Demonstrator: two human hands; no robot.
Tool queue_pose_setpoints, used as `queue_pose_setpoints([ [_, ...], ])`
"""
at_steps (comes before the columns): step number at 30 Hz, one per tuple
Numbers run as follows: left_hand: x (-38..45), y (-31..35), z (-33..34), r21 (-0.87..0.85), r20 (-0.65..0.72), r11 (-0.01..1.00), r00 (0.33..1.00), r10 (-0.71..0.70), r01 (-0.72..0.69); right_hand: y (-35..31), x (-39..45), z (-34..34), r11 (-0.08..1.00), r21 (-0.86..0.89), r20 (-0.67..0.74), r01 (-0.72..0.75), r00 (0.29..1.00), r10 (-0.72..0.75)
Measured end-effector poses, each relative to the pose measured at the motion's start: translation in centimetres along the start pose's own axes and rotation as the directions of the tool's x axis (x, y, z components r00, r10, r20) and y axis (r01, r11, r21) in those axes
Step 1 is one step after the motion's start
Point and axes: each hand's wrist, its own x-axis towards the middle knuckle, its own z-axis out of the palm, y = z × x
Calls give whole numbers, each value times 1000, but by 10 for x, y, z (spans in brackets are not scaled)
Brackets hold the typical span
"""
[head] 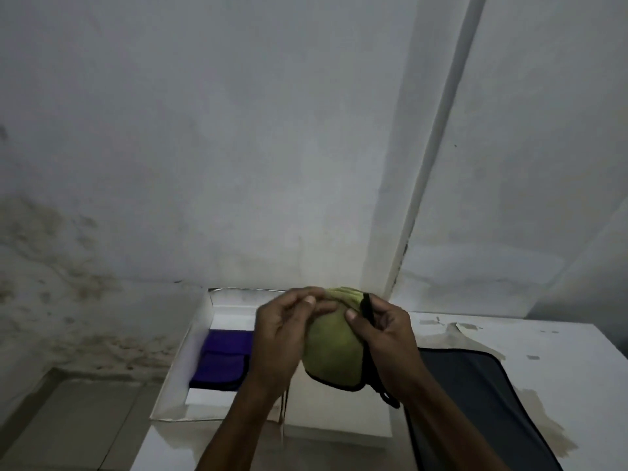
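I hold a green cloth pouch (pixel 334 351) with black trim up in front of me, above the table. My left hand (pixel 282 338) grips its left side, with thumb and fingers pinching the gathered top. My right hand (pixel 384 338) grips the right edge and pinches the black trim strap near the top. A black cord loop (pixel 387 396) hangs from the pouch under my right wrist. The pouch's back is hidden.
A white open box (pixel 180 362) lies behind my hands with folded purple cloth pouches (pixel 222 360) in it. A dark grey flat case (pixel 475 396) lies on the stained white table (pixel 543 341) at the right. A stained wall rises behind; tiled floor shows lower left.
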Motion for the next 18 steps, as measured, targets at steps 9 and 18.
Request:
queue_pose_setpoints([
  [9, 25, -11, -79, -127, 251, 924, 913, -323, 362, -14, 11, 30, 966, 230, 144, -118, 986, 86],
  [18, 32, 17, -98, -58, 74, 998, 997, -6, 10, -4, 16, 56, 978, 156, 87, -139, 988, 127],
])
